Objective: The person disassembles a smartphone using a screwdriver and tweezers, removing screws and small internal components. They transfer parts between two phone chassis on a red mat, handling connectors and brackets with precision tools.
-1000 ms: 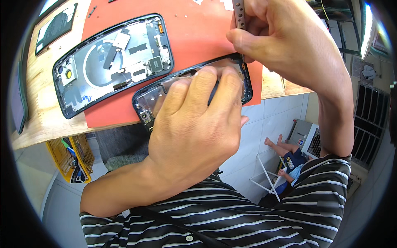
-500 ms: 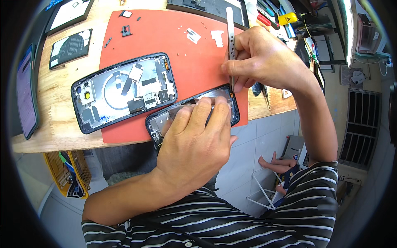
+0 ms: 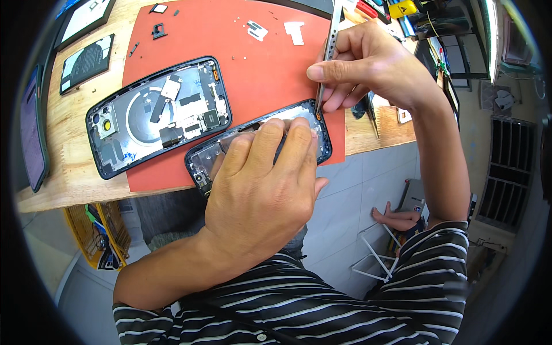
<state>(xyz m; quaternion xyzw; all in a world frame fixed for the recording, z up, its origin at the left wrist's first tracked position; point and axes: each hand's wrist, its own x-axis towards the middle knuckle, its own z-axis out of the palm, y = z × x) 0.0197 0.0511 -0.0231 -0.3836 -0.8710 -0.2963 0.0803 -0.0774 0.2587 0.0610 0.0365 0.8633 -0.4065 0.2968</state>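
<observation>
Stretched-out fingers of my left hand (image 3: pixel 261 178) lie across an opened phone housing (image 3: pixel 201 162), steadying it and covering its middle. The thumb sticks out free on the right. My right hand (image 3: pixel 368 66) pinches metal tweezers (image 3: pixel 331 43) with a row of holes along them. Their tips reach down to the upper right corner of that housing, beside a small orange part (image 3: pixel 319 115). What the tips touch is too small to tell. To the left, a second opened phone housing (image 3: pixel 190 102), with parts and a ring inside, lies on the red mat (image 3: pixel 270 77).
A SIM tray (image 3: pixel 158 31), white pieces (image 3: pixel 294 33) and tiny screws lie on the mat's far part. A phone battery (image 3: pixel 86 63) and a phone (image 3: pixel 34 129) are at left. Below the bench stands a yellow basket (image 3: pixel 86 236). Another person's legs (image 3: pixel 397 217) show at lower right.
The whole view has shifted a little, so the bench things sit further left and higher. The tweezers lean more to the right at the top. My left hand stays on the housing.
</observation>
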